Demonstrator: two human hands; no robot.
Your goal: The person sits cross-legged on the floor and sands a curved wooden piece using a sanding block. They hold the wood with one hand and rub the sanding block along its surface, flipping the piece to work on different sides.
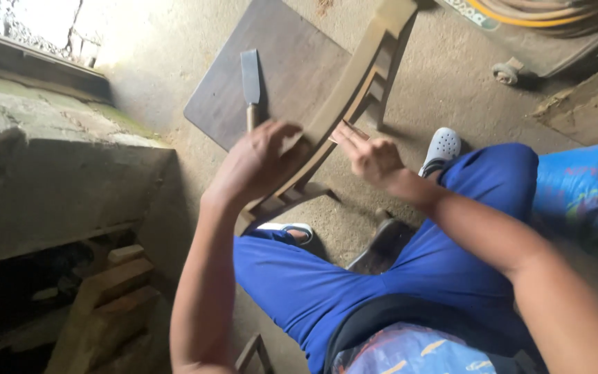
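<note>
Both hands on a curved wooden frame point(344, 86).
Left hand point(261, 163) fingers grip the frame; right hand point(372, 158) fingers pinch sandpaper point(344, 131) against it; chisel point(250, 83) just beside.

Under the left hand point(261, 163) the curved chair frame point(354, 79) was bare, matt wood, pale and unvarnished. Just above that hand lay a chisel point(250, 83) with a dull grey metal blade and wooden handle, on a dark, smooth board point(292, 55). The floor point(444, 90) beyond the right hand point(372, 159) looked like rough, dusty concrete.
</note>
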